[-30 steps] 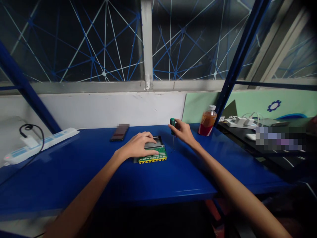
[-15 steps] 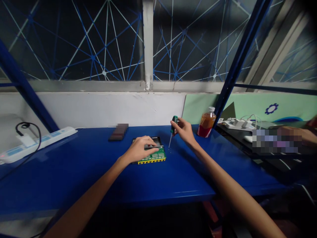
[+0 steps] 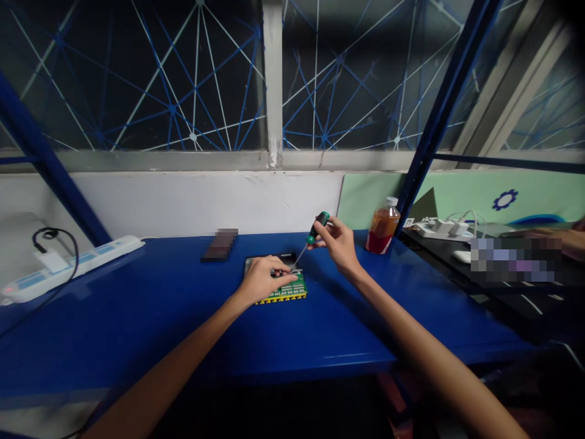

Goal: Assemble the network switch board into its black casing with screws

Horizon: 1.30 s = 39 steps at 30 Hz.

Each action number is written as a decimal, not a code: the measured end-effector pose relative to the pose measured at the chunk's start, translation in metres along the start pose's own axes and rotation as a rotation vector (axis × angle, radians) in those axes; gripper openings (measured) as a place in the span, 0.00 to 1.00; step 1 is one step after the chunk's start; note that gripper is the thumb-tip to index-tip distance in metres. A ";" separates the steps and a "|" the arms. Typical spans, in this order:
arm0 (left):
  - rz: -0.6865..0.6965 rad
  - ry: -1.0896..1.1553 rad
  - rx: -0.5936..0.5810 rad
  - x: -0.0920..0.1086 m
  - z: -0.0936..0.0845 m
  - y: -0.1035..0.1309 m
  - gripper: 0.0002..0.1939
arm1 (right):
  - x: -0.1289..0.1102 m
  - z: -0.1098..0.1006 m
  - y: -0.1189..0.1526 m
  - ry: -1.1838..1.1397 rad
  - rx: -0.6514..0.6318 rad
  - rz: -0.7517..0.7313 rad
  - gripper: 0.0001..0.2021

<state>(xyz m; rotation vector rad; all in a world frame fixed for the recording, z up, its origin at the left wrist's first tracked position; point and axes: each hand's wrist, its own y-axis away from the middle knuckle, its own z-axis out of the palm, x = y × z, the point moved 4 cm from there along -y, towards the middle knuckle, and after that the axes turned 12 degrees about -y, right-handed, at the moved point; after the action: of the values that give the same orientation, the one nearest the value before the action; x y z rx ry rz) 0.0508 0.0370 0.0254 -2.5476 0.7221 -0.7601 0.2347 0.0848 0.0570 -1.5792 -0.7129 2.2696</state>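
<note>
My right hand (image 3: pixel 337 241) grips a screwdriver (image 3: pixel 319 227) by its dark green handle. Its thin metal shaft slants down to the left, and the tip ends at the fingertips of my left hand (image 3: pixel 262 278). That hand lies over a green circuit board (image 3: pixel 296 288) with a yellow strip along the near edge. Thumb and fingers are drawn together round the screwdriver tip; what they pinch is hidden. Behind the board shows part of a black case (image 3: pixel 287 258), largely covered by the left hand. A tiny bright speck (image 3: pixel 315 282) lies on the table right of the board.
A dark, partly blurred flat object (image 3: pixel 218 246) lies on the blue table (image 3: pixel 183 329). A power strip (image 3: pixel 91 259) with a plugged cable is at left. A drink bottle (image 3: pixel 382 228) stands at right. Beyond it, another person's hand (image 3: pixel 571 241) is at a black desk.
The screwdriver has moved left and tilted, its tip going from beside the board to my left fingertips. My left thumb and fingers have drawn closer together.
</note>
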 end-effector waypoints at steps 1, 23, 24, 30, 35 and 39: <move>0.003 0.009 0.002 0.000 0.000 0.000 0.10 | 0.000 0.000 0.000 0.003 -0.002 -0.002 0.19; -0.051 -0.018 0.075 -0.009 -0.007 -0.001 0.11 | -0.008 0.011 0.000 0.030 0.017 -0.076 0.18; -0.056 -0.014 0.072 -0.009 -0.009 -0.002 0.11 | -0.008 0.012 -0.002 0.045 0.018 -0.084 0.19; -0.048 0.053 -0.037 -0.011 -0.029 -0.005 0.14 | -0.010 0.032 -0.006 0.207 -0.019 -0.160 0.17; -0.056 0.177 -0.252 -0.018 -0.042 -0.005 0.15 | -0.014 0.053 0.013 0.381 -0.135 -0.218 0.16; -0.063 0.280 -0.337 -0.019 -0.037 -0.002 0.15 | -0.013 0.057 0.024 0.448 -0.180 -0.225 0.16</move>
<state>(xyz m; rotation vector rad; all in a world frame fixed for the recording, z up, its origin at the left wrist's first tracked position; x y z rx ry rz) 0.0160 0.0418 0.0480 -2.8040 0.9302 -1.1161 0.1875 0.0449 0.0696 -1.8901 -0.9290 1.6499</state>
